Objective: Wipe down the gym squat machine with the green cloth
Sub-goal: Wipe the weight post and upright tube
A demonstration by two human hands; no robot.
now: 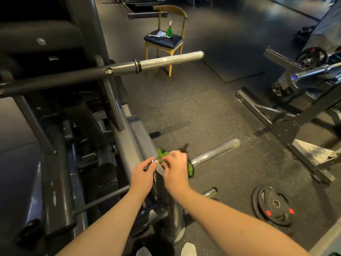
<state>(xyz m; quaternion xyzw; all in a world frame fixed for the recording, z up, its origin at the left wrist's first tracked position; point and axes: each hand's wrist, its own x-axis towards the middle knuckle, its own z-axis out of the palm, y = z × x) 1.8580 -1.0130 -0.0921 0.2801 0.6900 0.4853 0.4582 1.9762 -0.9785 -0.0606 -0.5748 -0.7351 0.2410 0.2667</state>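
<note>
1. Head view, near centre: right hand (pixel 176 170) closed around the green cloth (pixel 163 154), with one bunch showing past the fingertips and a second fold (pixel 191 169) hanging off the right edge of the hand.
2. Left hand (pixel 143 172) just beside it, fingertips pinched on a small metal piece (pixel 154 160) at the end of a slanted frame rail (pixel 136 141) of the squat machine (pixel 77 115). Cloth touching or nearly touching that same spot; exact contact too small to tell.
3. Lower plate peg (pixel 215 153), bare and shiny, sticking out to the right from just behind the cloth. Upper plate peg (pixel 169 60) farther and higher, also bare.
4. Dark pad (pixel 38 38) of the machine at far left, with uprights and rails running toward the near edge.
5. Far centre: a wooden chair (pixel 166 41) with a green spray bottle (pixel 169 31) and some paper on its seat, well apart from the hands.
6. Right side: a weight plate (pixel 273 205) flat on the rubber floor (pixel 193 111), and another rack (pixel 295 111) beyond it.
7. Step in hand, as a judgement: wiping the low joint where the rail meets the lower peg, steadied by the left hand.
8. Next move, likely: a firm slide of the cloth out along the lower peg or up the rail, wrapped well round the metal, then on to the upper peg and pad. Most of the machine probably remains to be wiped.
</note>
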